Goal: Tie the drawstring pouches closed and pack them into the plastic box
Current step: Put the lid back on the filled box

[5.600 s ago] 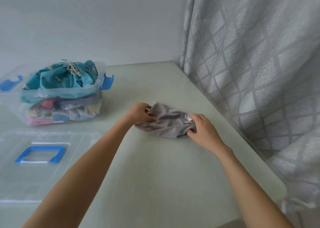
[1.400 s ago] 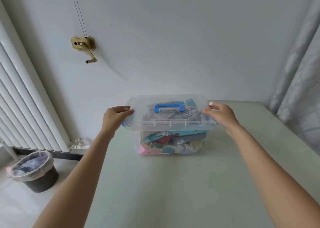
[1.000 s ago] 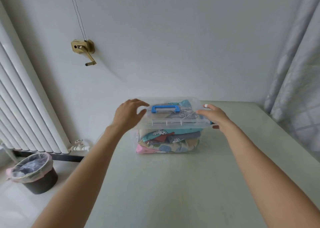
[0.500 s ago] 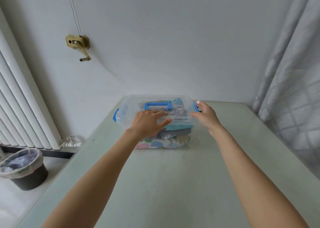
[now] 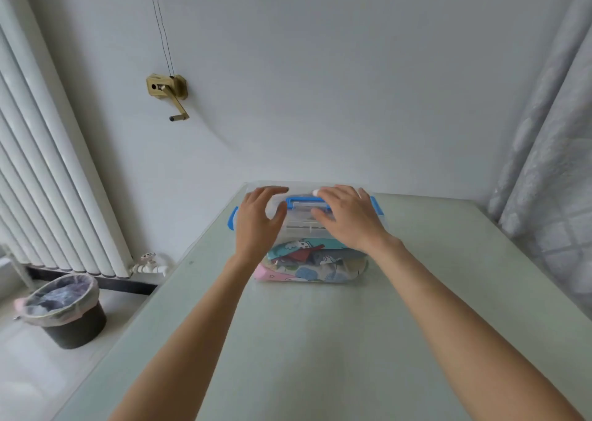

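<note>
The clear plastic box [image 5: 307, 273] stands at the far side of the table, against the wall, with its clear lid [image 5: 302, 228] on top. Several patterned drawstring pouches [image 5: 312, 260] show through its front wall, stacked in teal, pink and cream. The lid's blue handle [image 5: 304, 201] lies between my hands. My left hand [image 5: 258, 222] lies over the lid's left part with fingers spread. My right hand [image 5: 347, 217] rests flat on the lid's right part. Blue side latches [image 5: 232, 218] show at both ends.
The pale green table [image 5: 304, 340] stretches toward me. A white radiator [image 5: 48, 180] lines the left wall, with a lined dark bin [image 5: 64, 311] on the floor below. A brass crank [image 5: 168, 92] hangs on the wall. A grey curtain [image 5: 551, 164] hangs at the right.
Earlier both hands held a grey pouch on the table. The lid was since set on the box; in the last second both hands moved from its ends onto its top.
</note>
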